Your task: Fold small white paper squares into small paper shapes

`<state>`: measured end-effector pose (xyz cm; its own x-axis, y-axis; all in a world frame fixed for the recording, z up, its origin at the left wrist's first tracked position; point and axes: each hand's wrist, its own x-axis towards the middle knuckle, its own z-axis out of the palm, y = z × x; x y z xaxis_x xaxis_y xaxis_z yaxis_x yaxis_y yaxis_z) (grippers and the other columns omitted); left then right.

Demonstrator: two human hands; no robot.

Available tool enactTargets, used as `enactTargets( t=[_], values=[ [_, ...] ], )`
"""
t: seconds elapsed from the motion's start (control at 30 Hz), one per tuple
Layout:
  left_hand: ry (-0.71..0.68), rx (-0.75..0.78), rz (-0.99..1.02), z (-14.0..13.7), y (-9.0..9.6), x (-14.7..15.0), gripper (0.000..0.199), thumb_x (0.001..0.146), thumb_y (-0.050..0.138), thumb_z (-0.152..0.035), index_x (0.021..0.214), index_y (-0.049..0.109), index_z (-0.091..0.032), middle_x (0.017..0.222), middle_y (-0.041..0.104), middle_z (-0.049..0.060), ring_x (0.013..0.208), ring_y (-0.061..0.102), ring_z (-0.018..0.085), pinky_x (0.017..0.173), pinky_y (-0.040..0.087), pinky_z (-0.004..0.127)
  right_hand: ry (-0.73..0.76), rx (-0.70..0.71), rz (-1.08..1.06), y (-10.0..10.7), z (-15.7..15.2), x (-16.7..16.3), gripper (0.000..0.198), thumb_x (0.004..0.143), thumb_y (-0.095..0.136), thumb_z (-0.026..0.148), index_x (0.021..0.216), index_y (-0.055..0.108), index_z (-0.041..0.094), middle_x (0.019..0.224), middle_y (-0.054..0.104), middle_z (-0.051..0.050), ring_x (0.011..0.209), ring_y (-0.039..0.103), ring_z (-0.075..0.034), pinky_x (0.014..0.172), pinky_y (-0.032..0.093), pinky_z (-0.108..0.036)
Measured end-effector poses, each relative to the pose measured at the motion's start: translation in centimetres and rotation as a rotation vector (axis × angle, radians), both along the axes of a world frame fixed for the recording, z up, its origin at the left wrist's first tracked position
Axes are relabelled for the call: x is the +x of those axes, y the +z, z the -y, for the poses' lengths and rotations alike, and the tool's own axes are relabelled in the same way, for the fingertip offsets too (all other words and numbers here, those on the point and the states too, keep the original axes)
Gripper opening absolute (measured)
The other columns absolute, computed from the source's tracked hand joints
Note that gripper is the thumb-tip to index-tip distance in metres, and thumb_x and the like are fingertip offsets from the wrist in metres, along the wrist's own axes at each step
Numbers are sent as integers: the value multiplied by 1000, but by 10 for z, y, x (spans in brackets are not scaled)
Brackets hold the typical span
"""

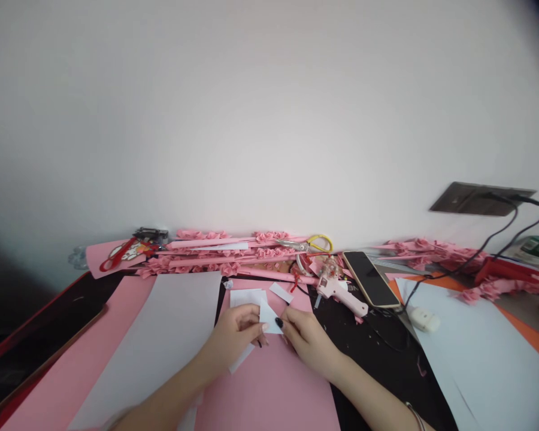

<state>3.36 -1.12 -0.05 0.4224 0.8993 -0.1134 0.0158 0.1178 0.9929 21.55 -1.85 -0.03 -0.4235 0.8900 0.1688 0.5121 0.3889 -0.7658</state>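
Between my two hands is a small piece of white paper point(268, 317), held up over a pink sheet point(269, 383). My left hand point(240, 332) pinches its left edge between thumb and fingers. On the other side, my right hand point(304, 335) grips the lower right corner, with a dark thumbnail showing on the paper. Just behind lie more white paper pieces point(245, 297), partly covered by my left fingers. A small white strip point(281, 292) rests beyond my right hand, and another white strip point(241, 359) pokes out below my left hand.
A pink glue gun point(341, 293) and a phone point(372, 280) lie at the right. Yellow-handled scissors point(305, 243) rest on pink paper flower stems point(206, 261) along the wall. White sheets point(170, 323) lie on both sides. Cables run from a wall socket point(480, 199) past a white case point(424, 319).
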Motion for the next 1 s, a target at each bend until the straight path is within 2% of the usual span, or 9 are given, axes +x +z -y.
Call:
enactTargets(
  t=[0.13,0.33,0.5,0.67,0.77,0.87,0.93,1.0],
  values=[
    [46,62,-6,0,1,-1,11,74,58,-25,80,59,-16,67,60,-1,63,56,13,59,43,22,27,38,87,-1,-1,0,30,85,38,16,56,32,18,51,36,5,47,34,-9,47,25,-20],
    [154,91,-140,0,2,-3,13,72,60,-29,72,60,-16,48,43,-7,48,45,9,51,40,20,92,36,139,0,-1,0,33,82,43,17,54,26,18,50,29,6,47,28,-7,46,20,-19],
    [127,59,-120,-2,-1,-3,15,71,61,-29,67,60,-14,58,56,-2,55,52,11,54,42,22,102,32,136,0,-2,0,33,81,44,16,53,26,17,49,28,7,47,28,-7,46,20,-19],
    [143,27,-99,-2,4,-3,24,73,59,-33,59,56,-15,55,53,-3,57,52,12,59,45,23,5,14,36,-1,-3,0,32,81,42,16,52,29,17,48,29,6,46,28,-7,46,21,-20],
    [99,44,-61,-1,5,-3,26,78,52,-35,63,57,-16,60,55,-2,62,55,13,63,47,25,-88,-84,-86,0,-3,1,37,84,42,26,49,31,18,44,31,6,43,29,-7,43,22,-20],
    [56,114,-114,1,6,-4,17,75,57,-30,84,64,-18,77,63,1,73,58,16,68,47,25,-141,-261,-271,-2,-4,2,44,84,42,40,48,33,19,39,33,7,37,27,-6,38,20,-19],
    [48,173,-183,2,7,-5,29,66,66,-23,95,64,-21,89,65,2,81,59,17,73,46,25,-155,-373,-390,-4,-5,3,46,82,44,46,46,35,19,36,33,7,32,26,-5,35,18,-19],
    [33,229,-232,3,9,-5,37,60,69,-18,96,65,-22,95,65,2,86,58,19,75,45,25,-156,-432,-474,-7,-6,2,48,81,47,47,45,36,18,34,33,8,30,25,-4,34,16,-19]
  ],
)
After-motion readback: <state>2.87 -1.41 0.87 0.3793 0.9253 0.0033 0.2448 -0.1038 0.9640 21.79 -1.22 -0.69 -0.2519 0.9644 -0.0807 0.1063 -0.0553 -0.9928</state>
